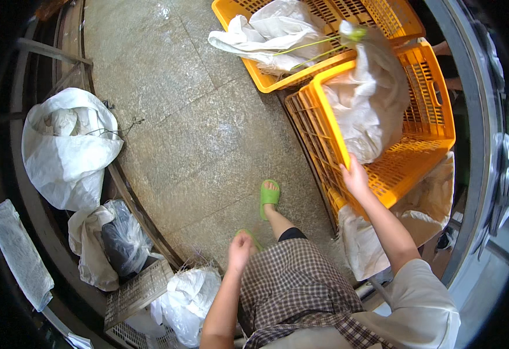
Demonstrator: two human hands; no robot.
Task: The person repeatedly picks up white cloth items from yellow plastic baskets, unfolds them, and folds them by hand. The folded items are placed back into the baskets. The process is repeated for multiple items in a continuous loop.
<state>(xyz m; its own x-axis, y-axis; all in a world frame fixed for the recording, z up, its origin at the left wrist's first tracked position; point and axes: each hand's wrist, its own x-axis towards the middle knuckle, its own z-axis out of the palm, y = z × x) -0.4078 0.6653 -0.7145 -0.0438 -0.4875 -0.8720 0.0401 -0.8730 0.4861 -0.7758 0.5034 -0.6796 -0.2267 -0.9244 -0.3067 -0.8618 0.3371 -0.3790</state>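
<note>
My right hand [355,179] is closed on the near rim of a yellow plastic crate [336,131] with slatted sides. Inside that crate lies a white woven sack [370,110], its top bunched near a yellow-green tie [356,34]. Over my lap hangs my left hand [241,251], its fingers curled in with nothing seen in them. Just beyond, a second yellow crate [257,75] holds another white woven sack [274,29], draped over its left rim; yellow-green cords [306,46] stretch across this crate.
A large open white sack [68,160] stands at the left, above a clear plastic bag [127,238]. Near my left forearm are a white bag [190,299] and a pale crate [141,291]. A pale sack [365,247] sits below the held crate. Stone-tiled floor [208,139] lies between both sides.
</note>
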